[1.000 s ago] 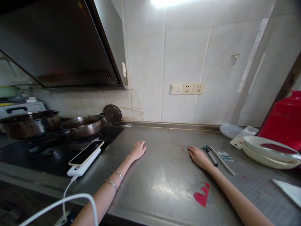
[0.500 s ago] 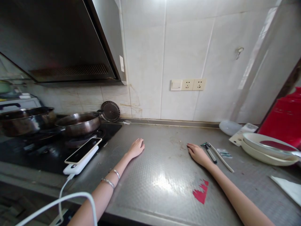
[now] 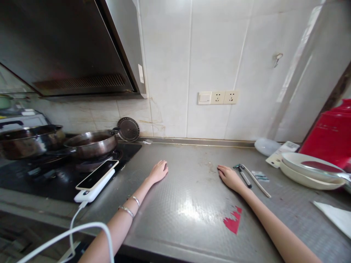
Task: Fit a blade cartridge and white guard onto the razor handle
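Note:
My left hand point(image 3: 158, 171) rests palm down on the steel counter point(image 3: 175, 226), its fingers stretched forward and holding nothing. My right hand point(image 3: 228, 176) also lies flat on the metal, with empty fingers. Just right of it is a razor point(image 3: 243, 176) with a dark handle edge and green at its head. Alongside the razor lies a thin white stick-like piece point(image 3: 257, 181), and beyond that a small clear packet with green strips inside point(image 3: 261, 176). A jagged scrap of red paper point(image 3: 233, 221) sits nearer the front, left of my right forearm.
At left, a phone point(image 3: 97, 175) lies on a white power bank point(image 3: 82, 196) with a cable point(image 3: 64, 233). Pots point(image 3: 93, 144) stand on the black stove point(image 3: 41, 182) under a range hood point(image 3: 82, 54). Stacked dishes point(image 3: 304, 175), a white card point(image 3: 283, 153) and a red container point(image 3: 329, 135) are at right.
Both hands keep their places on the counter. The view has shifted very slightly, so things at the right appear a little farther left.

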Available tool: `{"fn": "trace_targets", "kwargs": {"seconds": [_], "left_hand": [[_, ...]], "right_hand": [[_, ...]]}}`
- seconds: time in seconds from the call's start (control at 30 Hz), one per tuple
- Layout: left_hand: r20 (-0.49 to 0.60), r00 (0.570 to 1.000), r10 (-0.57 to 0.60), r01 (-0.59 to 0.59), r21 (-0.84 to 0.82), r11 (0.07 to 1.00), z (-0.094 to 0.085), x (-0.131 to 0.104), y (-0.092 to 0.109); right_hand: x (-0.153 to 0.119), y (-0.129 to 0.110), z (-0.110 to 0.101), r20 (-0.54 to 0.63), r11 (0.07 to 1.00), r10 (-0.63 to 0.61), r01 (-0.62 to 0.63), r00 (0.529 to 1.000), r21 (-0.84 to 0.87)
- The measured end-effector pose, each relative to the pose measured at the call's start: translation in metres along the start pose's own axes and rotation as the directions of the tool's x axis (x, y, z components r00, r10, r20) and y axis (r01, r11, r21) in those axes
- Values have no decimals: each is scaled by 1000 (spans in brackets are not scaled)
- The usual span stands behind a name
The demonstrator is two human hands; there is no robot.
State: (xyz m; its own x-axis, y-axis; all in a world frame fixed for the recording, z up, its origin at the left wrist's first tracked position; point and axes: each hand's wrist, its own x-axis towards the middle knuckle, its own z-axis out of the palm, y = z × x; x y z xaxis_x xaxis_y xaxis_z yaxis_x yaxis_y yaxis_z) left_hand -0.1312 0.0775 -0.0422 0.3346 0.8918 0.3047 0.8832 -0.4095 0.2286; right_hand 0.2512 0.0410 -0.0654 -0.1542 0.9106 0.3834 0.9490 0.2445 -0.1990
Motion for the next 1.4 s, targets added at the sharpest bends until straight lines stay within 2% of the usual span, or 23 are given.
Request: {"fn": "trace_targets", "kwargs": {"seconds": [0.2, 0.3, 0.43, 0.6, 0.73, 0.87, 1.03, 1.13, 1.2, 1.27, 1.33, 1.4], "left_hand": [[13, 1000, -9, 9, 35, 999, 2, 0, 0], [15, 1000, 0, 0, 44, 999, -1, 0, 2], [7, 1000, 12, -12, 40, 999, -2, 1, 1], [-15, 1000, 18, -18, 19, 1000, -1, 3, -1], [-18, 1000, 15, -15, 16, 1000, -1, 3, 0], [-13, 1000, 15, -15, 13, 1000, -3, 2, 2], [-14, 1000, 14, -14, -7, 1000, -2, 3, -1], [-41, 999, -10, 8, -41, 999, -3, 6, -1], [-85, 996, -9, 1, -95, 995, -7, 9, 7], [-112, 994, 12, -35, -205, 978, -11, 13, 24], [-102, 995, 7, -44, -371, 928, -15, 18, 50], [-48, 999, 6, -31, -536, 843, -17, 22, 80]], "right_hand": [[1, -4, -4, 21, 1000, -9, 9, 1000, 0], [5, 0, -15, -37, 1000, 11, -10, 999, 30], [4, 18, -46, -127, 970, 230, -237, 965, -46], [-15, 44, -75, 4, 891, 421, -412, 907, -193], [-28, 45, -78, 74, 861, 491, -471, 868, -191], [-28, 31, -78, 179, 871, 484, -451, 856, -196], [-28, 24, -78, 166, 827, 552, -510, 817, -239], [-30, 23, -78, 146, 833, 545, -514, 825, -207], [-29, 18, -79, 100, 847, 524, -505, 846, -167], [-25, 6, -80, 48, 869, 489, -482, 871, -114], [-19, -14, -83, 17, 894, 445, -443, 895, -59], [-12, -39, -84, 1, 919, 395, -395, 919, -13]]}}
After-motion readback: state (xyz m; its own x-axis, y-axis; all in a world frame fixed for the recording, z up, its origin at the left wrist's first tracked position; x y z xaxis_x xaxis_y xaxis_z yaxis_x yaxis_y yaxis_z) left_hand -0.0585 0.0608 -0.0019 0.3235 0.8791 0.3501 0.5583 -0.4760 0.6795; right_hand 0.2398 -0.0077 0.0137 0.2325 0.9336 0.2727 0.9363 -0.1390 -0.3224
